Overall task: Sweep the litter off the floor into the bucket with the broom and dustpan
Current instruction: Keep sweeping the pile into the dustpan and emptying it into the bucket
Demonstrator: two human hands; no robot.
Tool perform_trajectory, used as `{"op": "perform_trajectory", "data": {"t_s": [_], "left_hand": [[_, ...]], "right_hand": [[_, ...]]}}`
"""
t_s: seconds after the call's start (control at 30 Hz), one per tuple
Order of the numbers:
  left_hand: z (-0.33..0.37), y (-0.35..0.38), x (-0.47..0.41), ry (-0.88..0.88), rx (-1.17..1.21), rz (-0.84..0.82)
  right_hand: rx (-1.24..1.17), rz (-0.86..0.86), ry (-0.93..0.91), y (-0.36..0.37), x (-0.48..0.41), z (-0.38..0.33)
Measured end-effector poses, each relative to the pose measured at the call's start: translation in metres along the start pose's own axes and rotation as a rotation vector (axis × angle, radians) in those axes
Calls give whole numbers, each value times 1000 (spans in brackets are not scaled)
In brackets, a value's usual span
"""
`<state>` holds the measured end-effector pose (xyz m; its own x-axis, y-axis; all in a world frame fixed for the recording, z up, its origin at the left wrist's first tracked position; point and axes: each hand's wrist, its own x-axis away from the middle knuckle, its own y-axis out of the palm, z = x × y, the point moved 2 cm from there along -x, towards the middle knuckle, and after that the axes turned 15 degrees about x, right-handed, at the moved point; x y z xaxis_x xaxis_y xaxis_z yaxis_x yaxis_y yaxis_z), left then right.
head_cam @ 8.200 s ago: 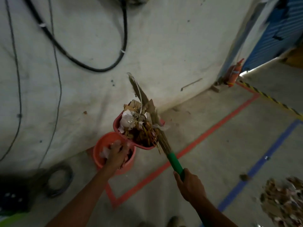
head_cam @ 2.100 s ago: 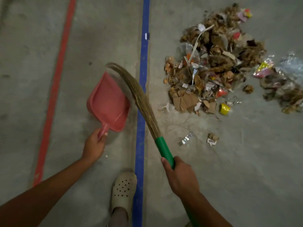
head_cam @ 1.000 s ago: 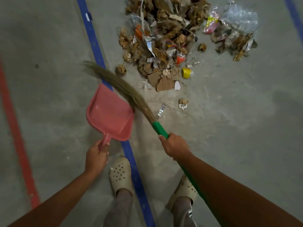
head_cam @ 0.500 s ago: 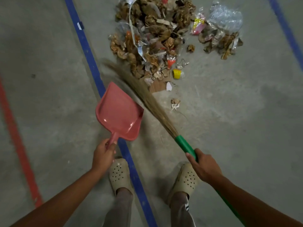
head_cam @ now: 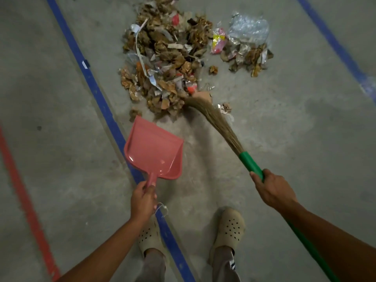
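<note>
A big heap of litter (head_cam: 164, 64), brown leaves, paper scraps and wrappers, lies on the concrete floor ahead of me. A smaller clump with clear plastic (head_cam: 247, 43) lies to its right. My left hand (head_cam: 143, 198) grips the handle of the empty pink dustpan (head_cam: 153, 148), whose mouth points at the heap's near edge. My right hand (head_cam: 272, 189) grips the green handle of the broom (head_cam: 218, 121). The broom's straw tip touches the heap's near right edge. The bucket is out of view.
A blue floor line (head_cam: 105, 110) runs diagonally under the dustpan and past my left foot (head_cam: 150, 237). My right foot (head_cam: 228, 226) stands to its right. A red line (head_cam: 24, 198) runs at the far left, another blue line (head_cam: 335, 43) at the upper right.
The broom has swung right, off the dustpan, and its tip now reaches the heap's near edge. The dustpan has moved closer to the litter. My view has shifted forward.
</note>
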<state>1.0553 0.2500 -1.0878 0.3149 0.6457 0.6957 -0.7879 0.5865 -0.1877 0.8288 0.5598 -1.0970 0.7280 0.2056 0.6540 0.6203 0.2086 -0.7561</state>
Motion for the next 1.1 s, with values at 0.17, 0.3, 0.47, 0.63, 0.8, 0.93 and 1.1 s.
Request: {"op": "perform_trajectory", "data": {"t_s": [0.17,0.3,0.47,0.63,0.8,0.93,1.1], "left_hand": [[52,-1,22,33,-18,-2],[93,-19,35,74,-57,45],[119,-62,18,118,-129,110],[121,-99,-25,111,-139,131],[126,-139,-72,118,-186,132],[133,-181,-107,104,-205,139],[135,-205,-139,93,-237,104]], "right_hand": [[-51,24,-27,-40,41,5],[-56,-1,-25,-62,79,8],[-96,23,20,-75,103,-10],[-129,47,40,-61,97,-51],[-116,12,-75,-42,70,-140],[-59,-115,-162,-26,43,-239],[40,-268,-142,-9,5,-299]]}}
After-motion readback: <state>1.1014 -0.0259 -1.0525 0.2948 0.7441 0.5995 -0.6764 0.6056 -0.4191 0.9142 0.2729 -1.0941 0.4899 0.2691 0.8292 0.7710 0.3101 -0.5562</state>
